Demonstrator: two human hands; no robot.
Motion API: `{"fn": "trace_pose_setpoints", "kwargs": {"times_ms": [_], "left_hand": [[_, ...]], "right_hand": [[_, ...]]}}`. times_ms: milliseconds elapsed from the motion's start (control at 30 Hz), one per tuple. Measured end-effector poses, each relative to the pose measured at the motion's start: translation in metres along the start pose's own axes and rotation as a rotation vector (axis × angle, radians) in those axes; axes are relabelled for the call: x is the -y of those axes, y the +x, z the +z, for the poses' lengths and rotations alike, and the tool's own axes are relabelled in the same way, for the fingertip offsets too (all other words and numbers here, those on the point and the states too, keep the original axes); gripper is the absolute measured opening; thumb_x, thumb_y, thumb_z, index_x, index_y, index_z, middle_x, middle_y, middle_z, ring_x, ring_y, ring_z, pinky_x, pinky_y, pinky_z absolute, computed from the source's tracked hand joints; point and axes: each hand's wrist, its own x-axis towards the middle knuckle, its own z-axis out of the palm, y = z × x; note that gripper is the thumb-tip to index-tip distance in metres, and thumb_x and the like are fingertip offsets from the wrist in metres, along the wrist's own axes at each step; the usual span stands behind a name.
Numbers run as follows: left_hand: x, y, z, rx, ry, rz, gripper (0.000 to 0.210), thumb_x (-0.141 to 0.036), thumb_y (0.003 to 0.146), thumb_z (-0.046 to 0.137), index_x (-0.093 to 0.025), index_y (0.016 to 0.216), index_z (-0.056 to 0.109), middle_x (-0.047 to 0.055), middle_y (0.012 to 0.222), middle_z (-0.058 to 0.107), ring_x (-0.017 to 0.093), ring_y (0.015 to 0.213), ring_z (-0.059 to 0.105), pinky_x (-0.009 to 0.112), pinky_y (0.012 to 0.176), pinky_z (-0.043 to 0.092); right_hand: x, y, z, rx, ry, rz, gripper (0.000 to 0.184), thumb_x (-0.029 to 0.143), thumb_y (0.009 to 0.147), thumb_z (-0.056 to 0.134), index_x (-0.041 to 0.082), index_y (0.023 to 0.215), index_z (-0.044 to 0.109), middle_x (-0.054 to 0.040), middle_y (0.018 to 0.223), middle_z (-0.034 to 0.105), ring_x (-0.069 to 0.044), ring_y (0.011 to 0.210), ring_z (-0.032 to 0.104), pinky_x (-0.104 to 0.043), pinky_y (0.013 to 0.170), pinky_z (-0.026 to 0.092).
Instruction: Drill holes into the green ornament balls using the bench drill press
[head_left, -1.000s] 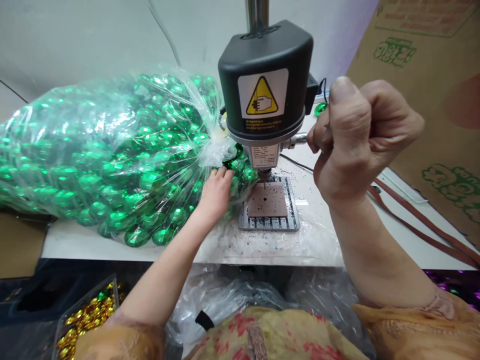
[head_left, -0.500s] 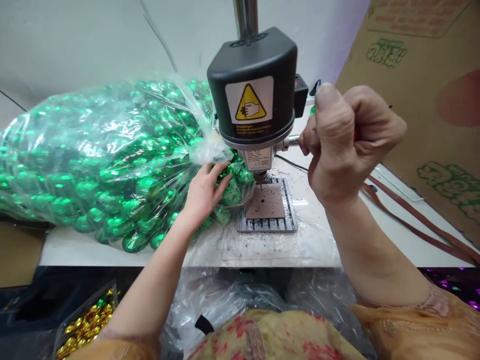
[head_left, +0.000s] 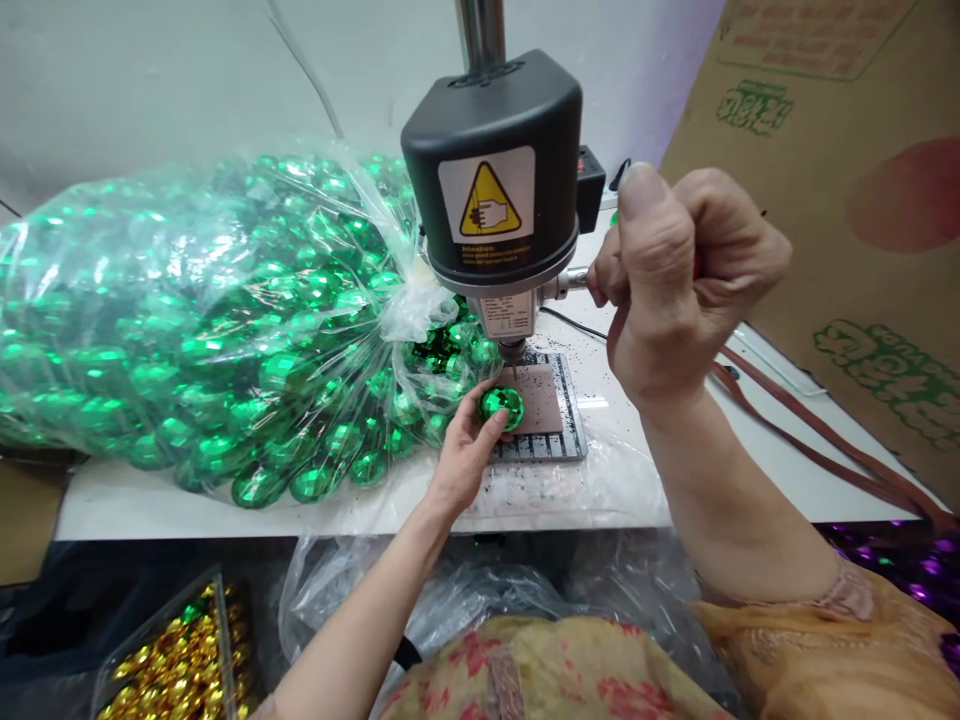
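Note:
Between the thumb and fingers of my left hand [head_left: 466, 445] is a shiny green faceted bead [head_left: 501, 408]. It is over the left part of a pinkish square board [head_left: 541, 400], which lies on the slotted metal base [head_left: 571, 440] of a small bench drill press [head_left: 495, 170]. The drill chuck [head_left: 514, 350] points down just above the board. My right hand [head_left: 679, 285] is closed round the drill press's feed handle [head_left: 576, 278]; its grip is mostly hidden by my fingers. Close to my left hand, the mouth of a large clear bag [head_left: 225, 330] shows more green beads.
A cardboard box [head_left: 825, 220] stands at the right, with brown straps [head_left: 817, 440] on the white table [head_left: 225, 510] before it. Dark shavings lie round the base. Below the table are a clear container of gold beads [head_left: 169, 660] and purple beads [head_left: 900, 570].
My left hand has come out of the bag's mouth with a green bead and moved right, over the board. My right hand stays on the handle.

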Motion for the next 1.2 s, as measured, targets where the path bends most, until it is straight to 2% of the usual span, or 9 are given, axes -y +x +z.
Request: {"fn": "trace_pose_setpoints", "kwargs": {"times_ms": [133, 267, 367, 433, 567, 667, 833, 1067, 1200], "left_hand": [[0.012, 0.013, -0.003, 0.004, 0.260, 0.179, 0.047, -0.049, 0.090, 0.064, -0.024, 0.129, 0.060, 0.008, 0.127, 0.064, 0.021, 0.116, 0.061, 0.034, 0.101, 0.050], [0.026, 0.026, -0.003, -0.068, 0.385, 0.282, 0.050, -0.045, 0.086, 0.070, -0.022, 0.129, 0.059, 0.010, 0.123, 0.066, 0.023, 0.112, 0.064, 0.038, 0.099, 0.052], [0.032, 0.035, -0.006, -0.152, 0.401, 0.287, 0.059, -0.043, 0.081, 0.076, -0.022, 0.132, 0.056, 0.011, 0.124, 0.066, 0.025, 0.113, 0.065, 0.041, 0.101, 0.053], [0.033, 0.040, -0.009, -0.161, 0.401, 0.273, 0.063, -0.042, 0.078, 0.078, -0.022, 0.133, 0.056, 0.011, 0.126, 0.066, 0.025, 0.115, 0.065, 0.042, 0.102, 0.052], [0.030, 0.043, -0.012, -0.089, 0.360, 0.245, 0.063, -0.040, 0.077, 0.080, -0.021, 0.133, 0.057, 0.011, 0.128, 0.067, 0.025, 0.114, 0.066, 0.042, 0.102, 0.052], [0.025, 0.044, -0.010, -0.019, 0.365, 0.279, 0.060, -0.037, 0.077, 0.079, -0.021, 0.130, 0.058, 0.010, 0.129, 0.065, 0.025, 0.117, 0.063, 0.043, 0.105, 0.049], [0.025, 0.044, -0.001, -0.010, 0.487, 0.423, 0.051, -0.028, 0.076, 0.079, -0.022, 0.123, 0.061, 0.008, 0.122, 0.063, 0.024, 0.118, 0.059, 0.041, 0.105, 0.046], [0.028, 0.036, 0.012, -0.042, 0.513, 0.339, 0.050, -0.028, 0.079, 0.076, -0.022, 0.126, 0.058, 0.008, 0.124, 0.064, 0.025, 0.118, 0.058, 0.042, 0.105, 0.045], [0.025, 0.034, 0.015, -0.021, 0.412, 0.305, 0.050, -0.030, 0.081, 0.076, -0.022, 0.126, 0.057, 0.008, 0.123, 0.065, 0.023, 0.115, 0.061, 0.039, 0.103, 0.047]], "right_hand": [[0.003, 0.000, 0.000, 0.015, -0.004, 0.018, 0.046, 0.022, 0.091, 0.060, 0.020, 0.058, 0.029, 0.0064, 0.053, 0.026, -0.003, 0.044, 0.035, -0.025, 0.049, 0.029], [0.005, 0.000, 0.001, 0.013, -0.011, 0.016, 0.045, 0.021, 0.091, 0.059, 0.018, 0.057, 0.029, 0.0064, 0.054, 0.027, -0.002, 0.044, 0.036, -0.024, 0.050, 0.027], [0.006, -0.001, 0.000, 0.018, -0.038, 0.036, 0.045, 0.024, 0.092, 0.058, 0.019, 0.057, 0.030, 0.0063, 0.054, 0.027, -0.002, 0.044, 0.035, -0.023, 0.050, 0.029], [0.007, -0.001, -0.001, 0.026, -0.049, 0.048, 0.046, 0.026, 0.092, 0.058, 0.019, 0.057, 0.029, 0.0062, 0.055, 0.027, -0.001, 0.045, 0.035, -0.023, 0.051, 0.031], [0.007, -0.002, -0.001, 0.022, -0.077, 0.062, 0.047, 0.032, 0.092, 0.059, 0.019, 0.058, 0.028, 0.0060, 0.055, 0.026, -0.001, 0.046, 0.035, -0.023, 0.051, 0.033], [0.006, -0.001, 0.000, 0.007, -0.105, 0.068, 0.050, 0.038, 0.090, 0.061, 0.019, 0.059, 0.027, 0.0059, 0.055, 0.028, -0.002, 0.046, 0.034, -0.024, 0.050, 0.032], [0.004, -0.001, 0.001, -0.001, -0.033, 0.030, 0.047, 0.027, 0.091, 0.060, 0.019, 0.058, 0.027, 0.0058, 0.054, 0.026, -0.003, 0.045, 0.033, -0.026, 0.050, 0.028], [0.002, -0.001, 0.000, 0.014, -0.131, 0.073, 0.054, 0.050, 0.087, 0.061, 0.021, 0.060, 0.025, 0.0057, 0.054, 0.026, -0.005, 0.046, 0.031, -0.027, 0.049, 0.033], [0.001, 0.000, -0.001, 0.027, -0.116, 0.085, 0.054, 0.051, 0.087, 0.061, 0.022, 0.060, 0.025, 0.0059, 0.055, 0.026, -0.004, 0.046, 0.031, -0.026, 0.049, 0.035]]}}
